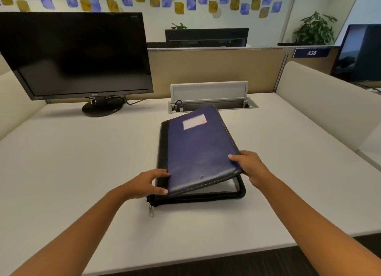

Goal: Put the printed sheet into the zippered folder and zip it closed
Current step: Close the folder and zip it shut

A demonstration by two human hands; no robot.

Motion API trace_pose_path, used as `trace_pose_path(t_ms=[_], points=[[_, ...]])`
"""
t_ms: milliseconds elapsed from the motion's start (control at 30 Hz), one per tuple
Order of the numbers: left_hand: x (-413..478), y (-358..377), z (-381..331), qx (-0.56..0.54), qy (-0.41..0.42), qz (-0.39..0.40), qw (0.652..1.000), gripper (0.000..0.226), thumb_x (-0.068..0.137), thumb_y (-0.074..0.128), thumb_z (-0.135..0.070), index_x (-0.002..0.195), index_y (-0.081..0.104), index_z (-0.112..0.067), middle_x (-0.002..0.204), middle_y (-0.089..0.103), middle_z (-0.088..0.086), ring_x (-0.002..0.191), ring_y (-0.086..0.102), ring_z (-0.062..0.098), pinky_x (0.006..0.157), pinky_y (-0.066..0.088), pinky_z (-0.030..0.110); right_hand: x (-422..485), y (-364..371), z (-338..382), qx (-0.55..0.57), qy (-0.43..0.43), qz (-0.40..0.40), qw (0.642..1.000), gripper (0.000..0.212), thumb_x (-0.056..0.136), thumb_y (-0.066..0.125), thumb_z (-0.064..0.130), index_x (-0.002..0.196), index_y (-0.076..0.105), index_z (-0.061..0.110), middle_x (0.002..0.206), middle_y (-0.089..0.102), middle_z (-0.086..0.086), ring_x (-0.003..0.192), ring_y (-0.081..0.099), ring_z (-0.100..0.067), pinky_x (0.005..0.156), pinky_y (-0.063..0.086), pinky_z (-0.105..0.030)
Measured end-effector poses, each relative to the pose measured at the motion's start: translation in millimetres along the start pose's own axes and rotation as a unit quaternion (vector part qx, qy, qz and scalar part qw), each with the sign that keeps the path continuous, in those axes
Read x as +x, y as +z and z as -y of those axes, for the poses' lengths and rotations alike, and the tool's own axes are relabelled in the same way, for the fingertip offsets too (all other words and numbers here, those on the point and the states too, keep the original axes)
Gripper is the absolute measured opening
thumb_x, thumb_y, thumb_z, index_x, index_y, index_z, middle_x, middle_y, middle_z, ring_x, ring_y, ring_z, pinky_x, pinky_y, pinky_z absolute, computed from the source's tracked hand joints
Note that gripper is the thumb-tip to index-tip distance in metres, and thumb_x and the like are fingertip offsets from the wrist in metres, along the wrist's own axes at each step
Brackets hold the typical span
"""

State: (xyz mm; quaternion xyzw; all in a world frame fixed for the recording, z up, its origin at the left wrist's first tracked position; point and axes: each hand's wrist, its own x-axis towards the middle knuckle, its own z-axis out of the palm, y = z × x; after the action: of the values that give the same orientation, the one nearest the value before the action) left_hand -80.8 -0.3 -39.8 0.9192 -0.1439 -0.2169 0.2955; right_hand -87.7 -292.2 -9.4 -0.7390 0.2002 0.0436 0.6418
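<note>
From the head camera, the zippered folder (pixel 198 152) lies on the white desk (pixel 82 162) at the centre of the frame, its long axis running from the lower edge up toward the open cable tray (pixel 212 105) and leaning slightly to the right at the far end. The spine is along the left side; the blue cover, with a pale label (pixel 194 121) near its far end, is raised along the right and near edges, leaving a gap where something pale shows inside, though whether that is the printed sheet cannot be told. The zip is undone and the zipper pull (pixel 151 210) rests on the desk off the near left corner.

The left hand (pixel 147 183) reaches in from the lower left, fingers curled against the near left corner, thumb on the cover's edge. The right hand (pixel 250 168) comes from the lower right, pinching the cover's right edge, thumb on top and fingers beneath. A dark monitor (pixel 76 55) stands at upper left.
</note>
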Motion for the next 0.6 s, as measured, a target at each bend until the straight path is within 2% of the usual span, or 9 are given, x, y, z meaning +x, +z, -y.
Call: trace_pose_path(t_ms=[100,167,333,467,600], points=[[1,4,7,0.065,0.019,0.039,0.997,0.083,0.075,0.076,-0.02,0.144,0.029,-0.023,0.155,0.015,-0.006,0.141,0.021,0.015,0.108,0.031,0.026,9,-4,-22,-0.043,0.014,-0.011,0.999,0.035,0.085,0.062,0.009,0.118,0.057,-0.002,0.103,0.063,-0.013,0.088,0.059,-0.027,0.057,0.044,-0.022],[4,8,8,0.101,0.03,0.034,0.994,0.089,0.073,0.078,-0.018,0.145,0.026,-0.022,0.156,0.013,-0.005,0.141,0.02,0.015,0.106,0.035,0.025,13,-4,-33,-0.072,0.016,-0.015,0.997,0.039,0.082,0.066,0.011,0.118,0.056,-0.001,0.109,0.064,-0.015,0.091,0.06,-0.029,0.06,0.046,-0.023],[9,22,16,0.114,0.036,-0.004,0.993,0.084,0.076,0.074,-0.015,0.145,0.028,-0.025,0.156,0.014,-0.007,0.141,0.021,0.016,0.107,0.037,0.029,18,2,-56,-0.181,0.018,-0.044,0.982,0.054,0.075,0.074,0.022,0.121,0.053,0.001,0.118,0.059,-0.017,0.102,0.06,-0.034,0.089,0.053,-0.04],[10,26,22,0.117,0.03,-0.01,0.993,0.076,0.082,0.07,-0.023,0.144,0.027,-0.03,0.157,0.01,-0.012,0.145,0.01,0.013,0.109,0.035,0.036,19,3,-59,-0.246,-0.012,-0.057,0.968,0.062,0.076,0.073,0.03,0.127,0.047,0.005,0.126,0.043,-0.016,0.111,0.053,-0.034,0.097,0.048,-0.042],[15,27,21,0.132,0.015,-0.032,0.991,0.072,0.085,0.066,-0.028,0.144,0.025,-0.033,0.157,0.011,-0.012,0.145,0.012,0.013,0.109,0.035,0.038,29,3,-56,-0.284,-0.046,-0.052,0.956,0.067,0.078,0.07,0.034,0.132,0.041,0.007,0.129,0.042,-0.017,0.118,0.048,-0.033,0.1,0.044,-0.041]])
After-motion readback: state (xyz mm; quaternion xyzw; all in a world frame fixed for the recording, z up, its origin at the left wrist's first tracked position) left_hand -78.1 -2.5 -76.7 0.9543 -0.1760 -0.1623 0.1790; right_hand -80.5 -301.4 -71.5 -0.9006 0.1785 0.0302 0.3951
